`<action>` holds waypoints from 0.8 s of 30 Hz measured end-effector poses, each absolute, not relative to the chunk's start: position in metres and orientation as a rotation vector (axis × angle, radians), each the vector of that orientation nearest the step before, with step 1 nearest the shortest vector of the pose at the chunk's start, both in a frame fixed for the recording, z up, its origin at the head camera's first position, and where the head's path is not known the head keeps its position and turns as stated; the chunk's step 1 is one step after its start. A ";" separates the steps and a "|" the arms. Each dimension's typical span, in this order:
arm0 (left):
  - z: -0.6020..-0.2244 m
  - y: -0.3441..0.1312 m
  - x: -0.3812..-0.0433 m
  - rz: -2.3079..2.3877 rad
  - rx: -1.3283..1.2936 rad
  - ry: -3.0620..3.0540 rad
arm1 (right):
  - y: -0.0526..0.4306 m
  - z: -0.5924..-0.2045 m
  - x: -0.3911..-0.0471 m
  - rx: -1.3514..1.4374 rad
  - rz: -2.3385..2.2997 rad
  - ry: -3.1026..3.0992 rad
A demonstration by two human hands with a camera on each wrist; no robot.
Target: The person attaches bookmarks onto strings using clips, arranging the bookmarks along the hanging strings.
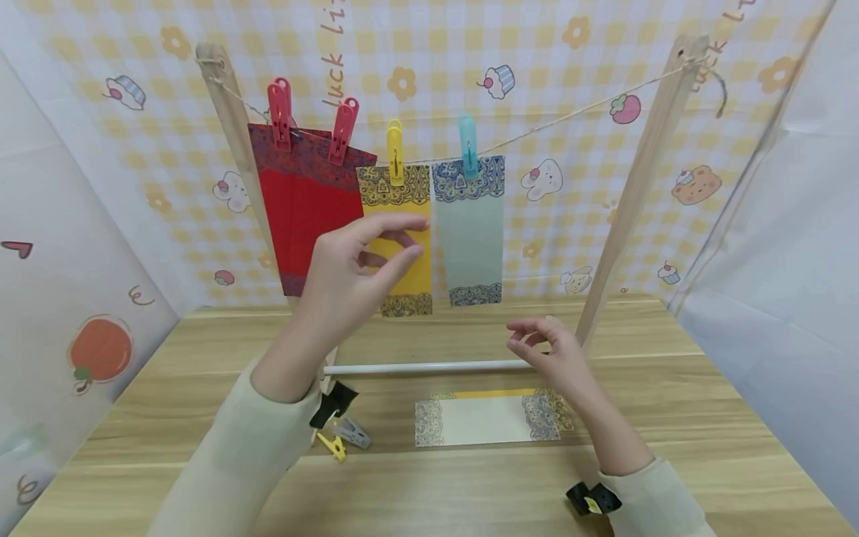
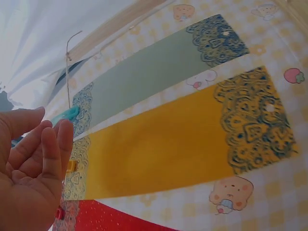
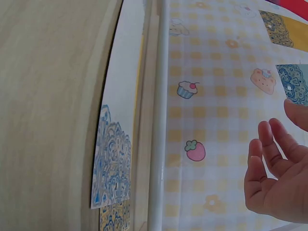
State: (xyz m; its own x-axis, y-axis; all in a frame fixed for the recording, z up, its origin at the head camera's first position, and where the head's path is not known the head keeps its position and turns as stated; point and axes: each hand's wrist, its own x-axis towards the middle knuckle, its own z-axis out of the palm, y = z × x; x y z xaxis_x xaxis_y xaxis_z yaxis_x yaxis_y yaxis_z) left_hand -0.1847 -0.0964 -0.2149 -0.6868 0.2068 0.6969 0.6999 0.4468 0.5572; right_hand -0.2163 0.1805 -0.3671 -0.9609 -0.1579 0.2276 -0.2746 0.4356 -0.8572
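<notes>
My left hand (image 1: 352,268) is raised in front of the yellow card (image 2: 159,144), its thumb and bent fingers apart with nothing between them. Above it, a yellow clothespin (image 1: 396,153) clips that card to a string. Beside it a pale green card (image 1: 470,239) hangs from a light blue clothespin (image 1: 468,145). Red cards (image 1: 322,216) hang at the left under two pink clothespins, one of them a pink clothespin (image 1: 344,133). My right hand (image 1: 553,354) hovers low on the right, fingers loosely bent and holding nothing, above the patterned end of a white card (image 1: 483,421) on the table.
Wooden posts, including the right post (image 1: 637,179), carry the sagging string (image 1: 570,115). A white rod (image 1: 429,368) runs low between them. Another yellow card (image 1: 496,393) peeks out behind the white one. Loose grey (image 1: 353,432) and yellow (image 1: 332,446) clothespins lie near my left sleeve.
</notes>
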 end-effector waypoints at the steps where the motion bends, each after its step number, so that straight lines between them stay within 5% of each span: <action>1: -0.217 -0.098 -0.183 -1.186 -0.757 -2.165 | 0.181 -0.368 -0.216 0.422 1.552 -2.577; 24: -0.292 -0.154 -0.158 -1.062 -0.686 -2.359 | 0.163 -0.393 -0.211 0.943 1.259 -2.886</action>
State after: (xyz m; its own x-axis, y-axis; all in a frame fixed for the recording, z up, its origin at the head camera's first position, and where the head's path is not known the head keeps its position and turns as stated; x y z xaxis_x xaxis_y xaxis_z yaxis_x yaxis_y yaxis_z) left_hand -0.1582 -0.1541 -0.2918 -0.7692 0.2498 0.5882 0.6060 0.5772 0.5474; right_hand -0.2108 0.1633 -0.3928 -0.8257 -0.5565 0.0919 -0.4460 0.5444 -0.7104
